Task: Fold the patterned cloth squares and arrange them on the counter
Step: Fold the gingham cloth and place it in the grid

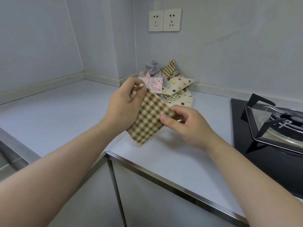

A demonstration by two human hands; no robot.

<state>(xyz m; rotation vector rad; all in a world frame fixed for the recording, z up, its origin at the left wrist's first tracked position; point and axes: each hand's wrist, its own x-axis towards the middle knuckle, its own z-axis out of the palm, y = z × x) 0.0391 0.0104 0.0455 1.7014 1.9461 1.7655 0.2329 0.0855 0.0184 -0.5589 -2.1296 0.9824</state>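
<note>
A green, orange and cream checked cloth (148, 119) hangs folded in the air above the counter (68, 112). My left hand (125, 105) pinches its upper corner between thumb and fingers. My right hand (188, 124) pinches its right edge, thumb on top. Behind them, in the corner, lies a loose pile of cloth squares (167, 79): a grey one, a pink flowered one, a checked one and a cream one with coloured dots.
A black gas hob (268, 141) with a burner and pan support fills the right side. A steel sink (9, 154) sits at the left edge. Two wall sockets (164, 20) are above the pile. The counter's metal front edge (164, 177) runs diagonally below my arms.
</note>
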